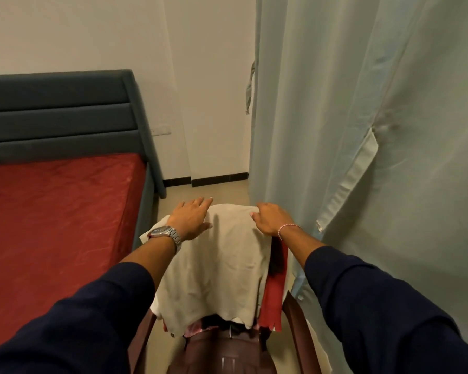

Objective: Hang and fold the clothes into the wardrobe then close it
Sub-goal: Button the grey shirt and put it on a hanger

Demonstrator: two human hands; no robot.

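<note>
We see two arms reaching forward from the bottom of the view, each covered by a long dark navy fabric sleeve [73, 317] that ends partway along the forearm, leaving the wrist bare. The second navy sleeve [376, 295] on the right arm looks the same in colour and cloth, with soft folds along its length. On the left wrist we see a silver metal wristwatch with a dark round dial and a linked bracelet band [164, 233]. On the right wrist we see a thin pink and white thread bracelet [286, 228].
</note>
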